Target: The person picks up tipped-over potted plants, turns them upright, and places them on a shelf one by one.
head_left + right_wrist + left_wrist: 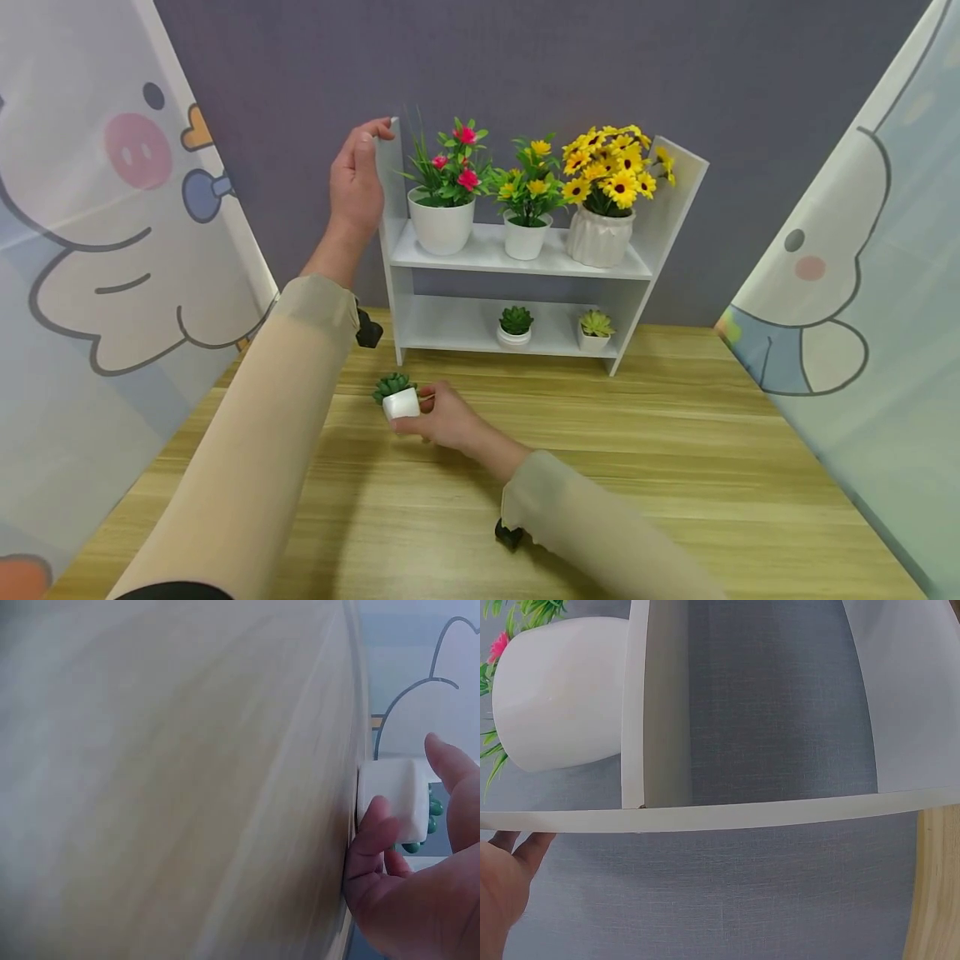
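Observation:
A small white pot with a green succulent (401, 404) tilts leftward low over the wooden table, in front of the shelf's left foot. My right hand (447, 419) holds it from the right, thumb at the near side and fingers curled against the pot. In the right wrist view the curled fingers (373, 838) overlap the white pot (391, 796), its base close to the tabletop. My left hand (357, 179) is raised at the white two-tier shelf (517, 243), its fingertips touching the upper left side panel (727, 815) from outside.
On the upper tier stand a pot with pink flowers (442, 227), a small yellow-flowered pot (525, 238) and a ribbed pot of yellow daisies (602, 237). Below are a dark green succulent (515, 321) and a pale green one (595, 325). A grey wall (315, 75) rises behind.

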`<move>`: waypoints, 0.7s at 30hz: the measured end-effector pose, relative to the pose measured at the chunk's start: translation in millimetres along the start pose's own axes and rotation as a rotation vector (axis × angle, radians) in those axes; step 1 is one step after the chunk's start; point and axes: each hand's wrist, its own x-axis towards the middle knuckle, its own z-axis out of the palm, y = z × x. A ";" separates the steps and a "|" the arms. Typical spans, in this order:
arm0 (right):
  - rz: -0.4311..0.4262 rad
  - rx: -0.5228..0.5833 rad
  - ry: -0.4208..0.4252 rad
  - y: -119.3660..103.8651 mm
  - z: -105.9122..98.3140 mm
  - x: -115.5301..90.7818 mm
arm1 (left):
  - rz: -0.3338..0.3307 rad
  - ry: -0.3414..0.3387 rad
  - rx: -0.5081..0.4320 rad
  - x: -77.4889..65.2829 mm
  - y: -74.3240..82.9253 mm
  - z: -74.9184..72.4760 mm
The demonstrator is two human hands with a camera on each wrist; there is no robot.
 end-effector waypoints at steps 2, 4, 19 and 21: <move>-0.001 0.006 0.001 -0.6 2.0 1.4 | 0.001 0.002 -0.006 0.5 -0.4 0.0; -0.001 0.005 0.005 -1.4 3.3 2.0 | 0.002 0.005 -0.010 0.9 -0.7 0.2; 0.003 0.016 0.020 -0.4 -1.8 2.9 | 0.010 0.003 -0.013 -0.2 -0.8 0.8; -0.008 0.016 0.014 -0.1 -3.4 2.2 | 0.011 0.001 -0.007 -0.3 -1.1 0.9</move>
